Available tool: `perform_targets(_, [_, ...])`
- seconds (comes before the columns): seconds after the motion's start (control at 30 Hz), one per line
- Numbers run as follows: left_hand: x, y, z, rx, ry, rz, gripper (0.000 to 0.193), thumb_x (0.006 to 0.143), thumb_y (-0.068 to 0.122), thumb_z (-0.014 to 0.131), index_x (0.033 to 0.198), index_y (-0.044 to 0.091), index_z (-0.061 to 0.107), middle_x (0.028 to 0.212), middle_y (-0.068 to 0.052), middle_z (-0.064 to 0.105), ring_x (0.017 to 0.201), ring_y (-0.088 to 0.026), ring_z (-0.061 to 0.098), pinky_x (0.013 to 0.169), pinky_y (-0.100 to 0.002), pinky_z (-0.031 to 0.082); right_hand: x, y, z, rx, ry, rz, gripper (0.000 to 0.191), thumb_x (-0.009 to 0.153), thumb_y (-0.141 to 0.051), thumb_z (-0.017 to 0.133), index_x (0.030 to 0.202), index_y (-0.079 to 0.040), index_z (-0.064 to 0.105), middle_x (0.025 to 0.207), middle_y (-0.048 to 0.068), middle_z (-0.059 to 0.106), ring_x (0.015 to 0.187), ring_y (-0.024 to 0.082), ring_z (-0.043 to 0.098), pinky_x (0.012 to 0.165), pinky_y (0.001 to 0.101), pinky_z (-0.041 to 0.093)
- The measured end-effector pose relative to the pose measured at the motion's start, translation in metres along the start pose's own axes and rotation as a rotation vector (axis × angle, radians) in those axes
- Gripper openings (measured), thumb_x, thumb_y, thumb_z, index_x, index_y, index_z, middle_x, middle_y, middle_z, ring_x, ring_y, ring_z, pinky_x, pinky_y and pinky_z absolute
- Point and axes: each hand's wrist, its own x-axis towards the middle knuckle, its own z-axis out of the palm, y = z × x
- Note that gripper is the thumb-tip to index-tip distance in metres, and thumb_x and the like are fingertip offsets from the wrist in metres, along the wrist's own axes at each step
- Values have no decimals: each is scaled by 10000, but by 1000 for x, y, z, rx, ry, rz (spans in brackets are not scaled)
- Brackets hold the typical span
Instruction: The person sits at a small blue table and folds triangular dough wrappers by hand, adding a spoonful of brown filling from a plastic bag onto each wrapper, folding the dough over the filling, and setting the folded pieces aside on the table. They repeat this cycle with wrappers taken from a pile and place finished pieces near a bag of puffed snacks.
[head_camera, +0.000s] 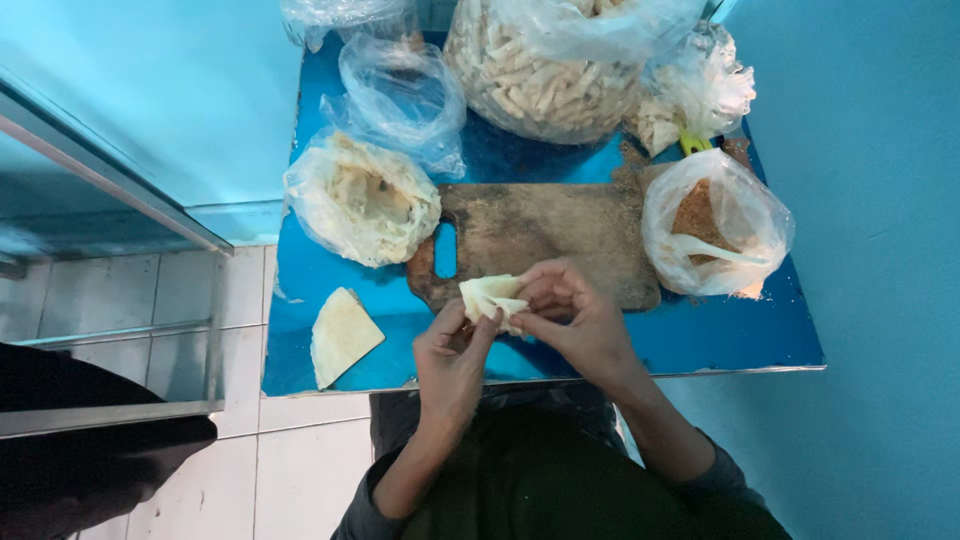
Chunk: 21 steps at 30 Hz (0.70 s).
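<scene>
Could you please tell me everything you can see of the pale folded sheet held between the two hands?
The folded sheet is a thin, pale cream, dough-like wrapper, creased into a small pocket with loose layered edges pointing up and left. It is held just above the near edge of the worn wooden cutting board, over the blue table. The left hand pinches it from below; the right hand grips its right side.

A worn wooden cutting board (540, 235) with a handle slot lies on a blue table (720, 340). Left of it sits an open plastic bag of pale dough sheets (362, 200), and a single folded sheet (342, 335) lies near the table's front edge. A large bag of rolled sticks (545, 70) stands at the back, beside an empty crumpled bag (400, 95). On the right, a bag of brown filling (715, 225) holds a white spoon (712, 249).
</scene>
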Motion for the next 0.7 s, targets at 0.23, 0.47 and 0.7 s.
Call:
perform_targets(0.23, [-4, 1, -2, -46, -32, -17, 210, 969, 27, 686, 1163, -49, 717, 1071, -38, 716, 942, -61, 654, 802, -219, 526, 3, 5, -10, 150, -19, 107, 277, 907, -25, 715, 1167, -46, 623, 1001, 90, 779, 895, 140, 751, 787, 301, 618])
perform_targets(0.47, [0, -2, -12, -103, 68, -183, 207, 969, 123, 706, 1094, -33, 762, 939, -41, 760, 801, -78, 679, 697, -227, 540, 7, 10, -17, 370, 172, 103, 349, 891, -5, 722, 1216, -48, 601, 964, 84, 733, 852, 163, 734, 708, 313, 616])
perform_targets(0.7, [-13, 15, -42, -210, 280, -277, 277, 970, 162, 692, 1148, -42, 753, 968, -82, 771, 800, -92, 671, 733, -241, 538, 26, -12, -42, -579, 486, -526, 237, 999, -57, 741, 1201, -106, 628, 1077, 125, 740, 945, 212, 733, 776, 344, 604])
